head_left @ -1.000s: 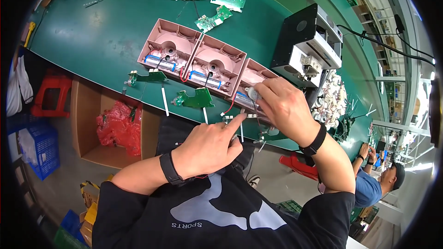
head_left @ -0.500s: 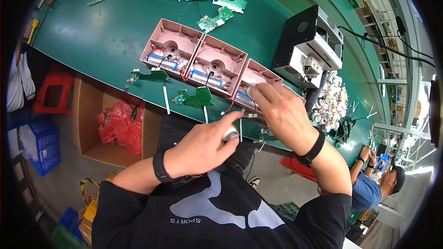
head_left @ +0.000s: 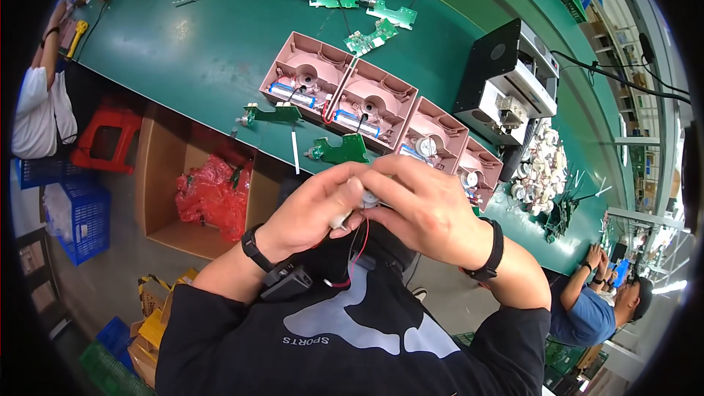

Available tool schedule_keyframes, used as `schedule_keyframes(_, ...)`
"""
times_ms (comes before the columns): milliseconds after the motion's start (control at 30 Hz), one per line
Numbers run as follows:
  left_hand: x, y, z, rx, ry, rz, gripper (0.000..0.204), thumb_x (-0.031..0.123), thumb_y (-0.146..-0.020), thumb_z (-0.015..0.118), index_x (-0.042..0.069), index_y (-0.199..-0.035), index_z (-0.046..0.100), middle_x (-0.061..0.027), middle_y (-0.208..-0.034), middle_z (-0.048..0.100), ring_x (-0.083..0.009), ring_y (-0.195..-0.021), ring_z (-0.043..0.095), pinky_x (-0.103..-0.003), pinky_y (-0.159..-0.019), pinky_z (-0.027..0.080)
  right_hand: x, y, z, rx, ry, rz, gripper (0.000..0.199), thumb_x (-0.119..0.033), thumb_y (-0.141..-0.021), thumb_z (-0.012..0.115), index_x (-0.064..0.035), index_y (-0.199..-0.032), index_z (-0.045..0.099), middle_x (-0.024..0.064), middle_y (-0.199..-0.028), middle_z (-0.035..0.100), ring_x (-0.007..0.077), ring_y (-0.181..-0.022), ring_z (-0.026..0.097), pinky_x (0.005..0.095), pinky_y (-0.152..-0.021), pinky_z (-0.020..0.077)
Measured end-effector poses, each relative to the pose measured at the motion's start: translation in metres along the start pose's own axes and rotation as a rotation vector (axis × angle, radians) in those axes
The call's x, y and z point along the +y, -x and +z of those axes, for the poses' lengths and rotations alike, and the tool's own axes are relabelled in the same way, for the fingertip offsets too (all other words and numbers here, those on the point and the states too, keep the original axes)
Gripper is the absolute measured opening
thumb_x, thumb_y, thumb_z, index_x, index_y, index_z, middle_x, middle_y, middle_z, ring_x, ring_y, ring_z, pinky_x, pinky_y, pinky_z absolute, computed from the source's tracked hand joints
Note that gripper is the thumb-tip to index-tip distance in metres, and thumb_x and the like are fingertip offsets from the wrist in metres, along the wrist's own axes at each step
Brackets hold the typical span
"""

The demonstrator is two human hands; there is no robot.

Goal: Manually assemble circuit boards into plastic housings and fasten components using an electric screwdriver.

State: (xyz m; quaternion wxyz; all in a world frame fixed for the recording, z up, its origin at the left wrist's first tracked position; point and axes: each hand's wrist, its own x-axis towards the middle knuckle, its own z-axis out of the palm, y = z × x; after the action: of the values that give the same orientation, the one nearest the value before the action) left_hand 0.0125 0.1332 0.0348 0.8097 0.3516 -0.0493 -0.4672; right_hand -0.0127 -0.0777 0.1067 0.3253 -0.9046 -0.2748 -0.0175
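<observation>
Over the near edge of the table, my two hands meet, fingers closed round a small white round part with wires (head_left: 369,199). My left hand (head_left: 312,209) grips it from the left, and my right hand (head_left: 433,213) pinches it from the right. Much of the part is hidden by fingers. Red and black wires (head_left: 357,253) dangle below it, ending in a small white connector (head_left: 337,284) against my shirt. Just beyond the hands, a row of pink plastic housings (head_left: 378,86) lies open-side up. Blue battery cells (head_left: 357,123) show in them, and a white round part (head_left: 425,147) sits in the third.
Green circuit boards (head_left: 343,149) lie at the near edge, with others farther back. A black-and-white machine (head_left: 506,84) stands right, beside a pile of white wired parts (head_left: 541,165). Below left is a cardboard box (head_left: 165,209) with red plastic bags. A co-worker (head_left: 598,315) is at far right.
My right hand has left the third housing and joined my left hand at the white part. Red and black wires now hang below. The whole view has shifted, so the table appears farther right.
</observation>
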Motion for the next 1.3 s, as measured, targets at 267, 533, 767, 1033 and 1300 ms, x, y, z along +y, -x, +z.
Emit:
schedule_keyframes(267,-0.016,0.008,-0.013,-0.065,-0.058,-0.027,0.052,0.048,-0.114,0.043,0.002,-0.117,0.066,-0.0068,-0.087,0.067,-0.0066,-0.065,0.053,-0.022,-0.053,0.04,-0.004,0.0,-0.003,0.006,-0.131,0.021,0.045,-0.01,-0.077,0.089,-0.0057,-0.119,0.074,0.0113,-0.11,0.067,0.028,-0.089,0.071,0.037,-0.071,0.0586)
schedule_keyframes(533,-0.02,0.008,-0.024,-0.244,0.17,-0.184,0.063,0.056,-0.112,0.035,0.002,-0.115,0.066,-0.0153,-0.1,0.074,-0.0108,-0.067,0.059,-0.023,-0.053,0.043,-0.007,-0.011,-0.015,-0.156,-0.228,-0.154,0.039,-0.01,-0.078,0.089,-0.0035,-0.114,0.075,0.0112,-0.106,0.07,0.0259,-0.085,0.072,0.0359,-0.072,0.0591)
schedule_keyframes(767,0.008,0.001,-0.01,0.534,-1.249,0.706,0.029,0.025,-0.1,0.072,0.004,-0.119,0.064,-0.0136,-0.107,0.073,-0.0213,-0.074,0.066,-0.031,-0.061,0.054,0.024,-0.034,-0.017,0.127,-0.001,0.222,0.032,-0.01,-0.079,0.087,-0.0027,-0.108,0.075,0.0123,-0.099,0.071,0.0267,-0.08,0.07,0.0362,-0.072,0.0584)
schedule_keyframes(1033,-0.008,-0.018,-0.027,0.492,-1.602,0.695,0.051,0.006,-0.085,0.078,0.007,-0.131,0.056,-0.0104,-0.116,0.069,-0.0289,-0.088,0.072,-0.04,-0.072,0.059,0.067,-0.056,0.006,0.046,0.282,0.24,0.031,-0.017,-0.081,0.085,-0.0044,-0.109,0.076,0.01,-0.093,0.074,0.0277,-0.079,0.071,0.0383,-0.07,0.0561)
schedule_keyframes(1300,0.0,-0.008,-0.032,0.452,-1.785,0.726,0.047,0.002,-0.085,0.066,0.009,-0.131,0.061,-0.009,-0.121,0.068,-0.0257,-0.084,0.072,-0.038,-0.07,0.059,0.072,-0.06,0.018,0.035,0.427,0.185,0.031,-0.021,-0.08,0.085,-0.005,-0.105,0.074,0.0087,-0.091,0.074,0.0306,-0.082,0.071,0.0423,-0.07,0.0558)
